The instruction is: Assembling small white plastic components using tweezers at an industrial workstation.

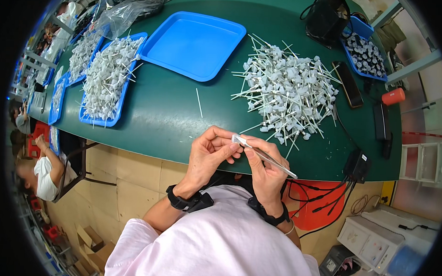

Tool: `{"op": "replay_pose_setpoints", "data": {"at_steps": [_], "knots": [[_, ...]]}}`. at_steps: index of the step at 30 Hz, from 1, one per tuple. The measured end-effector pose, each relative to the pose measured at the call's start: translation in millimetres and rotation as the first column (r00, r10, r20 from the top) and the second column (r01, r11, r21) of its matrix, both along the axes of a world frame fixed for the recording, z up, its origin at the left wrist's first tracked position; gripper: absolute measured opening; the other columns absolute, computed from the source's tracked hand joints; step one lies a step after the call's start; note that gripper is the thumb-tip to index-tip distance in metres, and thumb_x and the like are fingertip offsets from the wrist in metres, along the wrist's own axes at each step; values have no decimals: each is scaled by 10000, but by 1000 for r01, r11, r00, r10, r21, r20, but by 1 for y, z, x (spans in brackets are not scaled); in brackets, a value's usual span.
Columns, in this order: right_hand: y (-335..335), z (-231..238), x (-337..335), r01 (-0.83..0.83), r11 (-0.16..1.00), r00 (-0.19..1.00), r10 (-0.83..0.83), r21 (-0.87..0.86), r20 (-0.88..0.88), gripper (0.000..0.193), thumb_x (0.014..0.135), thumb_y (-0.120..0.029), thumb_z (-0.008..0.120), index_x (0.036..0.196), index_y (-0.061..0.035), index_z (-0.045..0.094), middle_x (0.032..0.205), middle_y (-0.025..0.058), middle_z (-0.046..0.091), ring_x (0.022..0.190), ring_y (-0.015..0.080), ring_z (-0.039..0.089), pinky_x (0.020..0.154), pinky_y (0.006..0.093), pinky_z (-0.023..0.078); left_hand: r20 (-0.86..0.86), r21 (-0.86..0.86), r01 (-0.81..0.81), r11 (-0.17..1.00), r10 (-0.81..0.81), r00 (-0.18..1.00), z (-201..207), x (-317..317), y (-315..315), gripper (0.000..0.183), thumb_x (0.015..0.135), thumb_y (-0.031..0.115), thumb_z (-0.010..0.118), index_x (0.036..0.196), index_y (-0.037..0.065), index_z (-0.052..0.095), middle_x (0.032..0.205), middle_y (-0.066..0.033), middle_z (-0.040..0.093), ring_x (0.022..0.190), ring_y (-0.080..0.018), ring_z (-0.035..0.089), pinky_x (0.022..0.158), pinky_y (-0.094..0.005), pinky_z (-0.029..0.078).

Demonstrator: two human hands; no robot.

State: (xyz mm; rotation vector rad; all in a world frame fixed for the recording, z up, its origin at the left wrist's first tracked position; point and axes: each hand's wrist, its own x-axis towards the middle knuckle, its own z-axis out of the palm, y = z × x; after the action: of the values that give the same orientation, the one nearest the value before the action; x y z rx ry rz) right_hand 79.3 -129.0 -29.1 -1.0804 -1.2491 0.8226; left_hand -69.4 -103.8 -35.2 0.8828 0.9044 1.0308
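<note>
Landmark: pile (288, 87) of white stemmed pieces on green table (158, 111). Nearside of pile: left hand (211, 153) pinches white part (236, 138), thumb against fingers; right hand (267, 170) pinches tweezers (280, 166), tip at the part. Left of pile, blue tray (195, 47); right, phone (348, 84). White box (371, 238), nearside right of pile: markings too small to read.
</note>
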Motion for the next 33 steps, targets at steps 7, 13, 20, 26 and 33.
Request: {"op": "replay_pose_setpoints", "data": {"at_steps": [7,13,20,26,33], "knots": [[-1,2,2,-12,1000,1000,12,-20,17,156,912,-18,635,1055,41,621,1056,150,691,884,159,677,771,264,550,1,7,-5,1000,5,1000,0,1,0,198,917,77,657,1080,-7,583,927,-111,705,809,-126,674,662,-228,534],[-2,-3,0,9,1000,1000,-9,3,-3,167,887,15,648,1053,25,632,1035,143,699,853,180,696,724,271,562,8,11,-3,1000,3,1000,-1,1,0,195,917,69,655,1080,-11,585,924,-118,706,810,-129,675,659,-232,537],[-1,1,0,7,994,994,-19,111,109,178,882,20,653,1056,32,618,1057,157,696,857,196,704,726,283,568,22,5,8,1000,-8,1000,0,1,0,192,919,59,647,1083,-17,583,924,-122,708,818,-135,679,664,-232,538],[-2,3,0,4,998,999,-6,55,32,159,892,1,650,1045,33,621,1050,153,701,849,176,701,725,275,558,4,22,-4,1000,4,1000,1,3,-1,187,923,55,640,1085,-18,582,939,-124,706,836,-141,681,685,-239,542],[-1,-1,2,-54,997,980,42,-59,-193,157,937,-67,623,1057,35,629,970,104,704,827,129,679,721,239,537,-7,13,-19,1000,19,1000,2,3,-2,165,918,49,636,1057,-19,578,935,-127,705,819,-147,682,679,-245,540]]}}
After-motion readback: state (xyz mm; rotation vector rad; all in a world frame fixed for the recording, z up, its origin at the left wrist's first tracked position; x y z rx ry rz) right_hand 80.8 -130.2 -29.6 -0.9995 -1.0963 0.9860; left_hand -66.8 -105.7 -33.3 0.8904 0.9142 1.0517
